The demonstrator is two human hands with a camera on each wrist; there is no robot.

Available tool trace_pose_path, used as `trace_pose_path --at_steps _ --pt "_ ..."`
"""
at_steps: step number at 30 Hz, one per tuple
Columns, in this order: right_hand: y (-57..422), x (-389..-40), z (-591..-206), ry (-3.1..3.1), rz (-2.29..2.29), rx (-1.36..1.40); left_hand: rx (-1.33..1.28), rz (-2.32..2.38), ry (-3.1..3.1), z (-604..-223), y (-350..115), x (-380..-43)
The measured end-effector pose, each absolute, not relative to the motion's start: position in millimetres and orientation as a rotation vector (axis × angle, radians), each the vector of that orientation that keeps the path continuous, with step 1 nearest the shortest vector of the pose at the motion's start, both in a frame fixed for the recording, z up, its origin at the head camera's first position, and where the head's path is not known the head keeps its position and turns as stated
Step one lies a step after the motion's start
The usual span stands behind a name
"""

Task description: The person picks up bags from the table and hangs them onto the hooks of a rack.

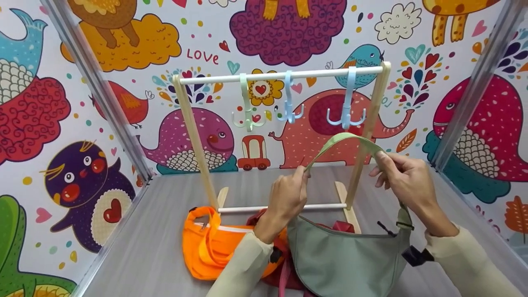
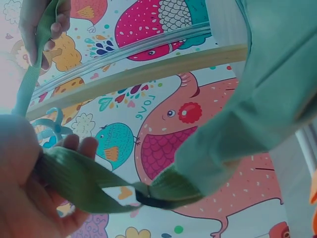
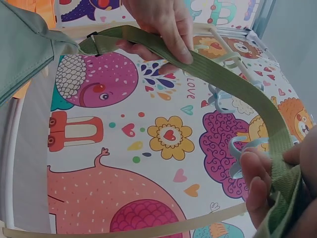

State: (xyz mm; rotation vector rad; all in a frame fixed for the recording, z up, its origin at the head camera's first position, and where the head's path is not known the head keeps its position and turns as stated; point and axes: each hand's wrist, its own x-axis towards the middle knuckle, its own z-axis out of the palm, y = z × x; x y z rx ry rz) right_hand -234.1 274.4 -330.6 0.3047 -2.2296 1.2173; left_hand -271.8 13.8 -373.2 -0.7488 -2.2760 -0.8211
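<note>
A grey-green shoulder bag hangs by its green strap between both hands, in front of a wooden rack. My left hand grips the strap's left side, and my right hand pinches it on the right, so the strap arches up between them. In the left wrist view the strap runs through the curled left fingers down to the bag. From the right wrist the strap shows as a broad flat band joining the two hands. The arch stands just below a blue hook.
The wooden rack's white top bar carries a green hook and another blue hook. An orange bag lies on the grey table at the left. A dark red bag lies partly hidden behind the grey-green one. Cartoon-printed walls enclose the table.
</note>
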Motion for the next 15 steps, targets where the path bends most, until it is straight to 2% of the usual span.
trace_pose_path --at_steps 15 --pt "267.6 -243.4 -312.5 -2.126 1.243 0.271 -0.756 -0.931 -2.277 -347.1 22.1 -278.7"
